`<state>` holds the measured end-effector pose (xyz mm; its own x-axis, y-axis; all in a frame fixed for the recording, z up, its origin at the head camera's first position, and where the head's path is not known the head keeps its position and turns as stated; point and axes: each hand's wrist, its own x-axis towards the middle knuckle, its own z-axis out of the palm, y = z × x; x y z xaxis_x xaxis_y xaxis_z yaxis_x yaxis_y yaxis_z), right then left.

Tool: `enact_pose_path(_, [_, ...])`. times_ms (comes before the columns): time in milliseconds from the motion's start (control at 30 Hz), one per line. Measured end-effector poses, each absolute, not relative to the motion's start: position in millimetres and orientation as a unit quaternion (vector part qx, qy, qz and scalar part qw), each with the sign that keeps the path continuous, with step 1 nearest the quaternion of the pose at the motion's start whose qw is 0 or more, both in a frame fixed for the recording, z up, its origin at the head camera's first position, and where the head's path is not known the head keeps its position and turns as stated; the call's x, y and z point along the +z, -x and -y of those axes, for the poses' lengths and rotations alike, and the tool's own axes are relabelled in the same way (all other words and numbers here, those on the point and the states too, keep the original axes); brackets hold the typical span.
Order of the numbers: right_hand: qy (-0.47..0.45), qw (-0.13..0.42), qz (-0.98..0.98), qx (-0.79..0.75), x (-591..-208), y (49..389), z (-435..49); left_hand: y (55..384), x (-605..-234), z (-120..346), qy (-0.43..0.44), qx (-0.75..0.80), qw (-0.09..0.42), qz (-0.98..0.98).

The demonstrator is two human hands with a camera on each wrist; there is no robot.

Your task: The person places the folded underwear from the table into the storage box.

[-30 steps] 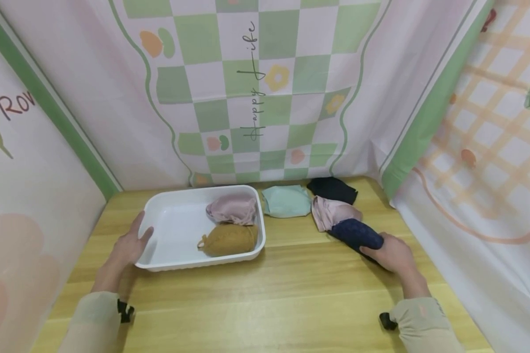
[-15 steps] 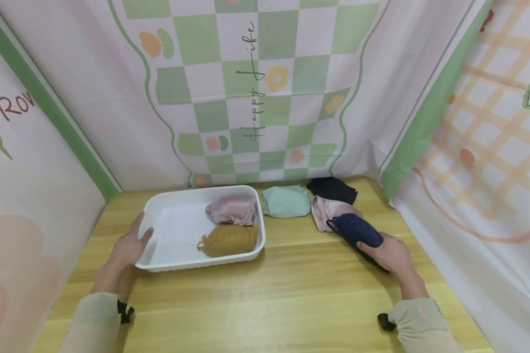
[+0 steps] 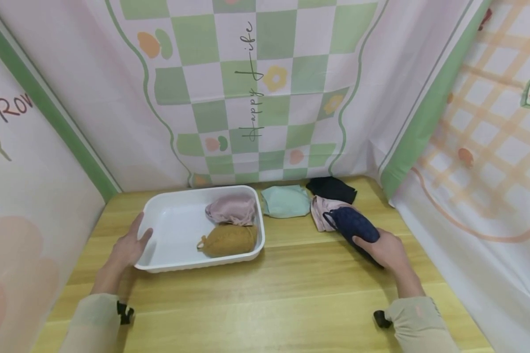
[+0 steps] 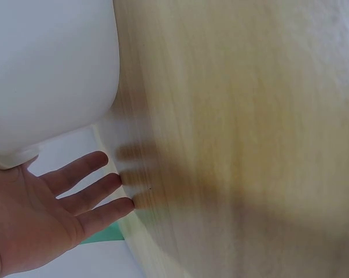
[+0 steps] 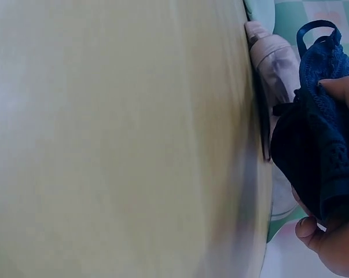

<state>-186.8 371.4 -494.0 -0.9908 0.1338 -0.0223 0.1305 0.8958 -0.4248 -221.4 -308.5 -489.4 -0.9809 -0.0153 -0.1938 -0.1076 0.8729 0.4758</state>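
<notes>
My right hand (image 3: 386,249) grips a folded navy lace bra (image 3: 355,225), its strap looping out at the far end. In the right wrist view the thumb and fingers hold the bra (image 5: 330,127) above the table. It overlaps a folded pink garment (image 3: 321,213) in the head view. My left hand (image 3: 128,245) rests at the left rim of a white tray (image 3: 159,267), thumb over the edge. Seen from the left wrist, the fingers (image 4: 84,176) are straight and spread. Inside the tray's right side lie a folded mauve bra (image 3: 233,208) and a mustard one (image 3: 229,240).
Right of the tray, a folded mint cloth garment (image 3: 286,201) lies on the wooden table (image 3: 256,309). A folded black garment (image 3: 332,189) lies at the table's back edge. Patterned curtains (image 3: 278,98) hang behind and at both sides.
My right hand has lifted the navy bra slightly and moved it a little to the left, its strap coming into view. My left hand and the tray have stayed put.
</notes>
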Motion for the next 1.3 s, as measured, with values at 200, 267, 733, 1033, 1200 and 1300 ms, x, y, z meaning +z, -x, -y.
enact_pose_path(200, [0.069, 0.021, 0.97, 0.231, -490.7, 192.7, -364.6, 221.7, -489.3, 308.9, 0.036, 0.253, 0.093, -0.962])
enact_pose_path(267, [0.062, 0.03, 0.969, 0.236, -489.8, 194.7, -361.1, 222.1, -489.6, 309.1, 0.037, 0.254, 0.093, -0.962])
enact_pose_path(733, [0.025, 0.023, 0.964, 0.262, -473.0, 207.2, -328.6, 223.1, -492.7, 310.7, 0.038, 0.25, 0.094, -0.963])
enact_pose_path(1033, [0.004, 0.048, 0.957, 0.286, -468.8, 214.8, -311.9, 223.5, -492.0, 310.4, 0.035, 0.249, 0.096, -0.963])
enact_pose_path(1200, [-0.015, 0.059, 0.951, 0.303, -463.1, 219.0, -300.2, 223.7, -491.8, 309.4, 0.039, 0.25, 0.102, -0.962])
enact_pose_path(1300, [-0.032, 0.075, 0.949, 0.306, -458.8, 221.5, -293.3, 224.1, -492.2, 309.6, 0.041, 0.251, 0.102, -0.962])
